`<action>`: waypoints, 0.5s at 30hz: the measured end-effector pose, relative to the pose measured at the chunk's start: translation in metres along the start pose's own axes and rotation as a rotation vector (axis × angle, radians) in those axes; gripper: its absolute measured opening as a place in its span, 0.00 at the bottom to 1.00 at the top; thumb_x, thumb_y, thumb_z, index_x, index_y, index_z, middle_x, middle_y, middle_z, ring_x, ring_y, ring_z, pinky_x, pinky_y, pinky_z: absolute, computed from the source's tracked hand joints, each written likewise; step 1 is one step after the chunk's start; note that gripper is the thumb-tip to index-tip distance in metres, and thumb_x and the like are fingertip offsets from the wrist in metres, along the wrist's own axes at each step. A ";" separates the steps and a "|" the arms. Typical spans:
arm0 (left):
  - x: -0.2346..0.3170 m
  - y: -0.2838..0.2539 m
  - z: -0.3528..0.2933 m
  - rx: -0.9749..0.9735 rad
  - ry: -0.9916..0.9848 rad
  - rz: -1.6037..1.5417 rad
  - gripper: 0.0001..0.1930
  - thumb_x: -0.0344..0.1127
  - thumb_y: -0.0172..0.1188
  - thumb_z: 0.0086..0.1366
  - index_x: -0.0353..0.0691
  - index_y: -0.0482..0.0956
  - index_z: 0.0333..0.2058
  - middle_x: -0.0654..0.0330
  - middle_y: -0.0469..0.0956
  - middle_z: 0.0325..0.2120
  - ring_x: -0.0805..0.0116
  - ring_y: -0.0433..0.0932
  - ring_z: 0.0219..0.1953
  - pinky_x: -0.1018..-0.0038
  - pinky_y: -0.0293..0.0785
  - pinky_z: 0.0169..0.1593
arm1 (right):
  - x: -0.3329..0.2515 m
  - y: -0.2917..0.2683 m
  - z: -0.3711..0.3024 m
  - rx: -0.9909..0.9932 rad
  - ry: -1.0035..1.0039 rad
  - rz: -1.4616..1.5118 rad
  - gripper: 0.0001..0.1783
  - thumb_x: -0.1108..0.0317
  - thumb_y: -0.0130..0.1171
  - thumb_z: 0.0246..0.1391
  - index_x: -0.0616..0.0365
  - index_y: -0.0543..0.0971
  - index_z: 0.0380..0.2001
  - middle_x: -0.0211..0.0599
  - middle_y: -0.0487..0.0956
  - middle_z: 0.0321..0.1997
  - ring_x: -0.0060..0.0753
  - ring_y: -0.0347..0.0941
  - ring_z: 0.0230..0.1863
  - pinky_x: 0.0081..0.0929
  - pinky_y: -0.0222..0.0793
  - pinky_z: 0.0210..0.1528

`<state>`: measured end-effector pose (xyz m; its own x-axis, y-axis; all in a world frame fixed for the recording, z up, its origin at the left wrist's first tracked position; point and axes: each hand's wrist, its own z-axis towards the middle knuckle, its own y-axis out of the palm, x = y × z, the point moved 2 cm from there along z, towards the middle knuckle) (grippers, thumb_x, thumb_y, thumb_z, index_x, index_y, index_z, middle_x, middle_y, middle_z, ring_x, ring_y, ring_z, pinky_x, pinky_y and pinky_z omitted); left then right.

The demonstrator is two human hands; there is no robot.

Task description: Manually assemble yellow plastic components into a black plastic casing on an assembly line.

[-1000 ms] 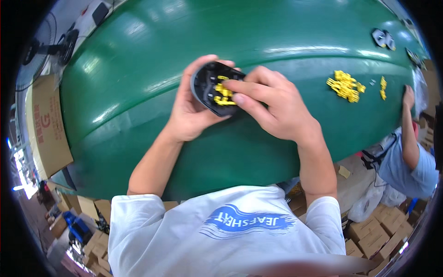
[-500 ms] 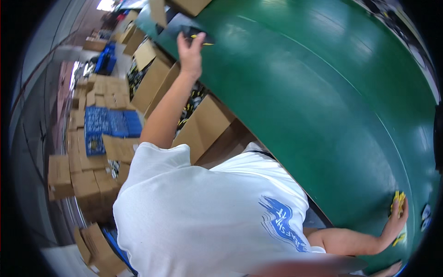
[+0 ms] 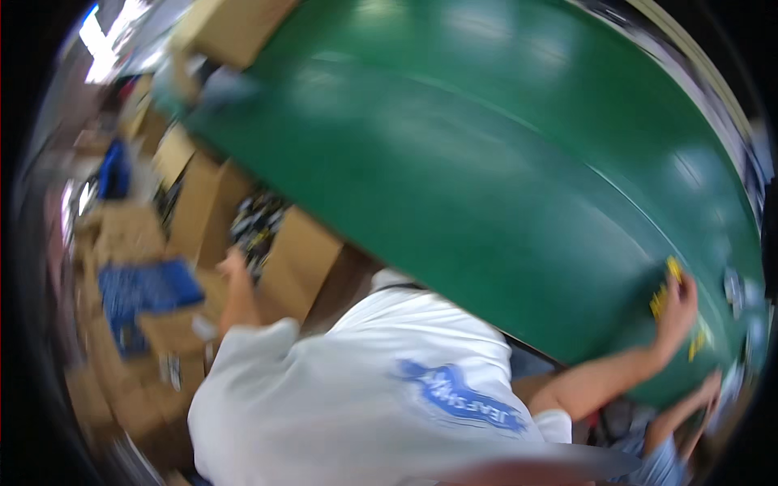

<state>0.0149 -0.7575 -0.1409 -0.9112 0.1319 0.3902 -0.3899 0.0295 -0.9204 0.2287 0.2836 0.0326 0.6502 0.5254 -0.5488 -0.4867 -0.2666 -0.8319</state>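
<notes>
At the left, my left hand (image 3: pixel 233 264) is blurred beside an open cardboard box (image 3: pixel 304 263). The box holds many small dark and silvery pieces (image 3: pixel 258 223) with bits of yellow. The fingers of this hand are too smeared to read. Far to the right, my right hand (image 3: pixel 679 312) rests on the green tabletop (image 3: pixel 454 186), its fingers closed on a small yellow piece (image 3: pixel 674 269) of unclear kind. More yellow pieces (image 3: pixel 658 303) lie against its fingers, and another yellow piece (image 3: pixel 696 344) is just past the wrist.
Another person's hand (image 3: pixel 710 389) and blue sleeve (image 3: pixel 666 466) show at lower right. Clear packets (image 3: pixel 733 290) lie at the table's right end. A cardboard box (image 3: pixel 235 32) stands on its far left corner. Stacked cartons (image 3: pixel 121 231) and a blue crate (image 3: pixel 154 292) are at left.
My left hand has come down from above the table to the open box; the dark flat piece it held no longer shows. My right hand still has yellow pieces. The whole view has turned.
</notes>
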 end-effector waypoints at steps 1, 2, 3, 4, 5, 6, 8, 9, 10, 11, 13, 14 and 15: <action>0.044 0.019 -0.060 0.020 0.234 0.031 0.34 0.49 0.67 0.65 0.27 0.76 0.61 0.37 0.79 0.61 0.38 0.81 0.57 0.49 0.78 0.61 | -0.025 -0.017 -0.013 0.049 0.087 0.123 0.19 0.61 0.67 0.66 0.61 0.85 0.54 0.35 0.86 0.44 0.27 0.79 0.43 0.28 0.74 0.50; 0.103 0.013 -0.115 -0.037 0.651 -0.005 0.32 0.46 0.68 0.66 0.24 0.76 0.60 0.34 0.80 0.58 0.36 0.81 0.55 0.47 0.78 0.61 | -0.035 -0.030 -0.023 0.124 0.103 -0.046 0.19 0.62 0.66 0.66 0.61 0.85 0.55 0.36 0.87 0.44 0.28 0.80 0.45 0.29 0.75 0.52; 0.151 -0.060 -0.038 0.182 0.989 -0.425 0.28 0.39 0.68 0.67 0.24 0.77 0.60 0.34 0.80 0.57 0.36 0.81 0.56 0.47 0.76 0.63 | -0.033 0.012 -0.010 0.076 0.049 0.130 0.19 0.62 0.66 0.65 0.60 0.85 0.54 0.40 0.88 0.45 0.32 0.82 0.46 0.31 0.76 0.53; 0.182 -0.061 -0.061 0.087 1.039 -0.475 0.28 0.39 0.68 0.67 0.24 0.77 0.60 0.34 0.80 0.57 0.36 0.81 0.56 0.47 0.76 0.63 | -0.042 0.011 -0.012 0.169 0.033 0.084 0.18 0.60 0.67 0.63 0.58 0.85 0.52 0.44 0.88 0.43 0.40 0.86 0.44 0.35 0.78 0.50; 0.222 -0.056 -0.118 0.073 1.197 -0.540 0.27 0.36 0.66 0.70 0.28 0.74 0.64 0.40 0.78 0.61 0.43 0.77 0.61 0.52 0.72 0.67 | -0.041 0.005 -0.016 0.215 0.062 0.041 0.17 0.60 0.66 0.62 0.58 0.85 0.50 0.46 0.88 0.42 0.45 0.86 0.44 0.37 0.79 0.49; 0.276 -0.060 -0.225 0.070 1.349 -0.615 0.27 0.33 0.65 0.73 0.31 0.72 0.67 0.46 0.75 0.65 0.49 0.74 0.67 0.56 0.69 0.71 | -0.039 -0.006 -0.024 0.256 0.093 0.002 0.17 0.59 0.66 0.62 0.58 0.85 0.48 0.47 0.89 0.41 0.49 0.87 0.43 0.38 0.79 0.48; 0.326 -0.083 -0.341 -0.096 1.526 -0.777 0.27 0.31 0.63 0.74 0.32 0.70 0.68 0.48 0.73 0.67 0.52 0.72 0.68 0.58 0.67 0.72 | -0.047 -0.012 -0.025 0.208 0.140 0.074 0.15 0.59 0.65 0.62 0.57 0.84 0.47 0.47 0.89 0.39 0.54 0.87 0.42 0.42 0.81 0.47; 0.348 -0.085 -0.407 -0.251 1.672 -0.889 0.27 0.30 0.62 0.76 0.34 0.69 0.70 0.51 0.71 0.68 0.56 0.71 0.69 0.61 0.66 0.73 | -0.047 -0.012 -0.026 0.207 0.110 0.081 0.15 0.60 0.65 0.61 0.57 0.85 0.46 0.48 0.89 0.40 0.54 0.87 0.43 0.44 0.81 0.47; 0.365 -0.083 -0.473 -0.444 1.761 -0.959 0.26 0.28 0.61 0.76 0.35 0.68 0.70 0.52 0.72 0.68 0.58 0.71 0.69 0.62 0.64 0.73 | -0.049 -0.013 -0.027 0.203 0.084 0.087 0.15 0.60 0.65 0.60 0.57 0.85 0.46 0.48 0.88 0.41 0.53 0.86 0.43 0.45 0.81 0.48; 0.371 -0.085 -0.550 -0.616 1.841 -1.021 0.26 0.28 0.61 0.76 0.35 0.69 0.70 0.52 0.72 0.68 0.58 0.71 0.69 0.61 0.64 0.73 | -0.047 -0.010 -0.029 0.256 0.009 0.072 0.15 0.61 0.66 0.59 0.57 0.85 0.46 0.49 0.88 0.42 0.54 0.86 0.43 0.47 0.80 0.48; 0.368 -0.081 -0.694 -0.971 1.970 -1.013 0.28 0.28 0.61 0.75 0.39 0.69 0.71 0.53 0.73 0.66 0.59 0.73 0.68 0.61 0.65 0.73 | -0.046 -0.006 -0.028 0.286 -0.102 0.055 0.14 0.63 0.66 0.57 0.57 0.86 0.44 0.48 0.87 0.43 0.54 0.85 0.44 0.49 0.79 0.49; 0.358 -0.082 -0.765 -1.146 2.028 -1.039 0.29 0.29 0.62 0.74 0.40 0.69 0.71 0.53 0.75 0.64 0.59 0.74 0.66 0.61 0.67 0.72 | -0.048 -0.005 -0.028 0.260 -0.138 0.055 0.13 0.64 0.66 0.56 0.57 0.86 0.43 0.47 0.86 0.42 0.53 0.84 0.44 0.50 0.78 0.49; 0.342 -0.084 -0.838 -1.336 2.076 -0.993 0.29 0.31 0.63 0.73 0.40 0.70 0.71 0.52 0.76 0.63 0.60 0.75 0.64 0.62 0.69 0.71 | -0.045 -0.002 -0.029 0.257 -0.150 0.027 0.11 0.65 0.66 0.56 0.55 0.85 0.41 0.45 0.85 0.41 0.52 0.84 0.43 0.49 0.78 0.49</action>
<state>-0.1525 0.1159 0.0497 0.7311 -0.0741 0.6782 0.5179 0.7074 -0.4810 0.2175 0.2372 0.0565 0.5508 0.6399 -0.5358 -0.6468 -0.0784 -0.7586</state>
